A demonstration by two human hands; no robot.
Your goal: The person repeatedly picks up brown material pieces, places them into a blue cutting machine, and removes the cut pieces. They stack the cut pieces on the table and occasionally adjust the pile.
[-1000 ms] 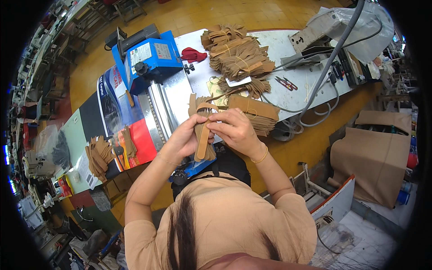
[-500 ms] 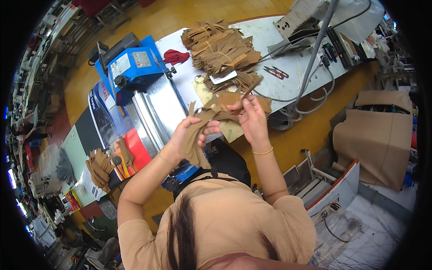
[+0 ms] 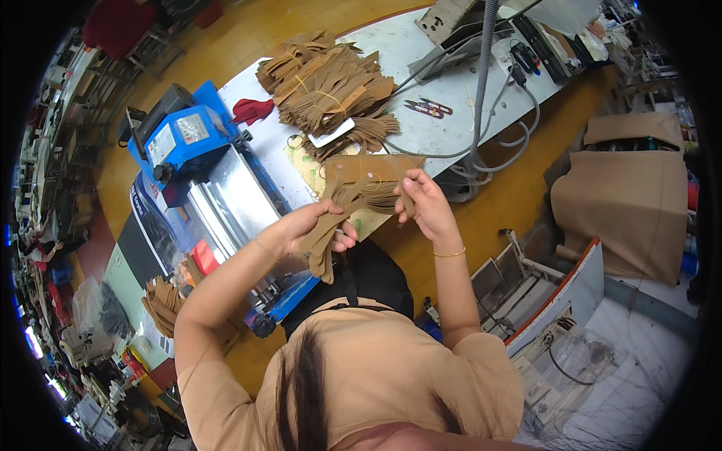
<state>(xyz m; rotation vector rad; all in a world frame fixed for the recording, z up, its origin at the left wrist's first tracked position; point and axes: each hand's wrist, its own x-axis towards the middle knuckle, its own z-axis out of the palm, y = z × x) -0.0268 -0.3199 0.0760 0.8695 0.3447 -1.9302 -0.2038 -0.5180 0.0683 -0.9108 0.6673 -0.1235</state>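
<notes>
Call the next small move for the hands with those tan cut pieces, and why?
Probably peel one piece free with the right hand. The left hand grips a bundle of tan pieces, and the right pinches its upper end, above the table.

Hands (image 3: 361, 222) w/ tan leather pieces (image 3: 342, 218)

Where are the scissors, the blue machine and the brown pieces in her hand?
scissors (image 3: 426, 108), head view, on the blades.
blue machine (image 3: 180, 135), head view, on its blue top box.
brown pieces (image 3: 325, 233), head view, on the strip under the left hand's fingers.
</notes>
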